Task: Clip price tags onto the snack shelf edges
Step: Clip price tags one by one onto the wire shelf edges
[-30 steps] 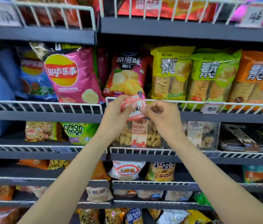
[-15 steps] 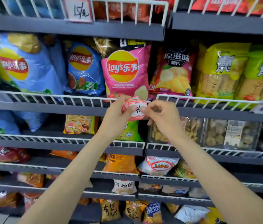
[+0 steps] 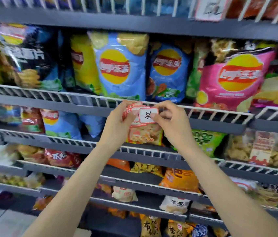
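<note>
Hands: I have both raised in front of the shelving, meeting just below the white wire rail [image 3: 203,111] of the chip shelf.
Left hand [image 3: 117,124]: its fingers are curled around a small stack of red-bordered tags [image 3: 132,108], thumb pressed on the front of the fan.
Right hand [image 3: 170,120]: thumb and forefinger pinch the front price tag [image 3: 147,115] by its right edge; the other fingers are folded in behind it.
Tag position: the front tag overlaps the stack and sits just under the rail, not yet on it. I cannot tell whether it touches the wire.
Step in hand: I judge I am peeling one tag off the stack, ahead of clipping it.
Next move: it calls for lifting the tag clear of the stack, bringing its clip up to the rail beneath the matching bag, and pressing it on squarely.
Shelf behind: blue chip bag [image 3: 119,65] and pink chip bag [image 3: 233,79] stand behind the rail.
Upper shelf: one tag [image 3: 209,10] already hangs at its right end, blurred.
</note>
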